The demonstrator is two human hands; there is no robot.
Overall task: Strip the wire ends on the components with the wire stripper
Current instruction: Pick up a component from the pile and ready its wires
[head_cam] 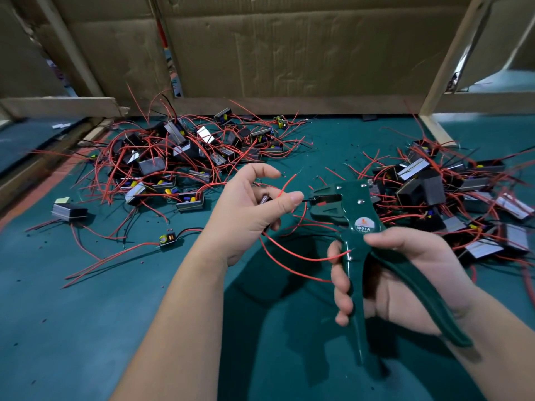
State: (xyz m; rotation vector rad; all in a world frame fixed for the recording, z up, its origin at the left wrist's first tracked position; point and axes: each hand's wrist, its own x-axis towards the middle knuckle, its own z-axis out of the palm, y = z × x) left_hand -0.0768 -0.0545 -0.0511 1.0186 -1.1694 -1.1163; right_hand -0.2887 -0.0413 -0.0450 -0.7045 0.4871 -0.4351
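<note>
The wire stripper (362, 224) is held up in the air over the middle of the tabletop (86, 314), a bit to the right and closer to the near edge. I see its long side running slanted. The two dark green handles point down toward the near edge, and its head points up and to the left, at the left hand (249, 209). The handles stand apart from each other. The right hand (405, 273) grips the tool, with the fingers curled round the left handle, the thumb lying across the top just under the round label, and the other handle resting in the palm. The left hand holds a small component (265, 199) in its curled lower fingers. Its thumb tip is just beside the mouth of the tool, and the first finger is lifted and bent. A short black wire (305, 200) runs from the thumb tip into the mouth. A red wire (288, 183) sticks up from that hand, tilted to the right. I can see one big pile of components (173, 157) with red wires near the far left corner, and another pile (451, 192) by the right edge. A cardboard wall (289, 47) stands along the far edge.
</note>
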